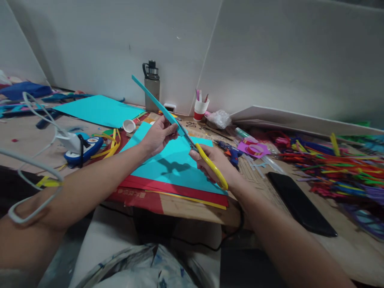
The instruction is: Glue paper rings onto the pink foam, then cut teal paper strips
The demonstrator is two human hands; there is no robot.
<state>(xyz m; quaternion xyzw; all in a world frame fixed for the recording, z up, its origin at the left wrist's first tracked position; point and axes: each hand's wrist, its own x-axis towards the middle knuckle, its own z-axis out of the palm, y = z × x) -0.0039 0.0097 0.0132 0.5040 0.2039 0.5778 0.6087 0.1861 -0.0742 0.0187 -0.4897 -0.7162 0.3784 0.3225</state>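
My left hand (160,134) pinches a narrow turquoise strip (156,102), which slants up to the left above the table. In my right hand (211,160) is a pair of scissors with yellow handles (214,168). Their metal blades meet the lower right end of the strip; whether they are spread I cannot tell. Beneath both hands lie turquoise sheets (186,178), stacked over a red sheet (180,188) with a thin yellow edge under it. The hands cast a shadow on the top turquoise sheet.
Left are another turquoise sheet (100,112), a blue power strip (79,156) and a white cable. At the back stand a bottle (152,90) and a pen cup (201,109). A glue gun (232,154), black phone (300,204) and colourful strips (336,170) lie right.
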